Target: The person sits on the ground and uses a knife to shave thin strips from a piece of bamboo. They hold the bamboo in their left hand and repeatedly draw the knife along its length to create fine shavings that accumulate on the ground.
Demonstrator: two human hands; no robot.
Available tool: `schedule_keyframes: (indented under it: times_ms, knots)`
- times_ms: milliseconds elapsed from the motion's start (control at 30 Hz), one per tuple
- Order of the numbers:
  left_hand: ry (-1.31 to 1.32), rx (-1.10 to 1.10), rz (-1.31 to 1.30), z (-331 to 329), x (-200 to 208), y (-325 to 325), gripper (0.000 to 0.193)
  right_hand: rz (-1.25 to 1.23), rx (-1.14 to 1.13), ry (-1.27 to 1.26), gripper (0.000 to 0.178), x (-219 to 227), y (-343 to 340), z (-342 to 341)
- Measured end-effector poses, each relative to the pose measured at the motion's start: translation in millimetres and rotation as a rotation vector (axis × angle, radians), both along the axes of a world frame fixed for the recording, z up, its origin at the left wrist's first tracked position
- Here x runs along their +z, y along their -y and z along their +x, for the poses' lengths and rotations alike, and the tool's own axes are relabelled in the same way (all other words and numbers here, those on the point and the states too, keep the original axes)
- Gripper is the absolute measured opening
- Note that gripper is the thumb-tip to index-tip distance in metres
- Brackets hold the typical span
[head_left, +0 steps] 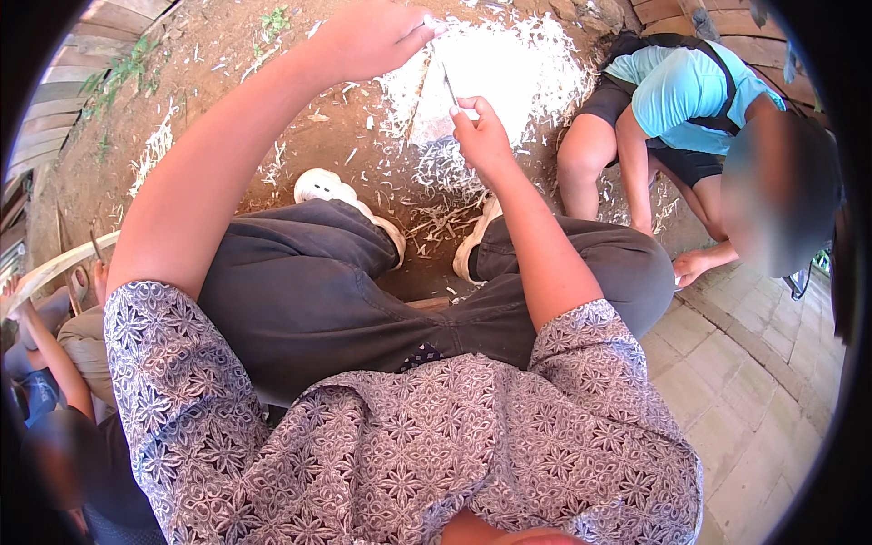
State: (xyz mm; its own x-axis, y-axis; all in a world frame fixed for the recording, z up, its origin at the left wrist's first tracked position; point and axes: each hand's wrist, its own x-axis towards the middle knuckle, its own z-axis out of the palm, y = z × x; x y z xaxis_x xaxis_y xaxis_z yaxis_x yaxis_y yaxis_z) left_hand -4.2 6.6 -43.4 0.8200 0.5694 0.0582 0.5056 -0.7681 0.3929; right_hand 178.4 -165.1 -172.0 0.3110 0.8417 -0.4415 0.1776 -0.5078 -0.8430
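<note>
Brown earth (218,109) made the ground of this work place, with wooden boards (50,100) along the upper left edge and paving slabs (745,363) at the lower right. Pale shavings (545,100) lay thickly beyond the white shoes (320,186), and strong light washed out their middle. The right hand (486,141) had its fingers closed on the near end of a thin dark piece (448,84), perhaps a blade, which was between the two hands and pointed toward the left one. The left hand (377,38) was stretched farther out, its fingers bent inward; whether they gripped something, I could not tell. If the right hand slipped, the thin piece could, in my judgement, reach the left fingers, because they were nearly in line with it. Such glare might also hide its edge. A co-worker (663,86) in turquoise bent down near the right knee, so a wide swing could become risky. At the left, another person (64,363) was beside a curved pale strip (68,259).
</note>
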Motion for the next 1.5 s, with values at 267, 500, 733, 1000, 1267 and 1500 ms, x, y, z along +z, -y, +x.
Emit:
schedule_keyframes:
  times_ms: [267,500,733,1000,1267,1500]
  knots:
    - [0.016,0.210,-0.151,-12.5,-21.0,-15.2,0.046,-0.111,-0.010,-0.139,0.032,-7.0,11.8,4.7]
    - [0.036,0.049,-0.014,2.3,-8.5,1.9,0.040,-0.027,-0.107,-0.518,0.030,45.0,-12.3,-6.3]
    - [0.016,-0.008,0.010,5.3,-1.0,13.5,0.038,-0.040,-0.101,-0.197,0.031,28.2,-17.2,-14.2]
    - [0.022,0.037,0.068,2.4,-17.6,-4.5,0.039,-0.151,-0.177,-0.014,0.028,-28.1,24.3,11.0]
    - [-0.004,-0.121,0.077,12.7,1.4,17.3,0.036,0.052,-0.249,-0.263,0.039,27.5,-6.0,-2.0]
    - [-0.112,-0.253,0.097,25.3,9.3,33.2,0.029,0.060,-0.291,-0.155,0.029,2.9,-16.9,-8.8]
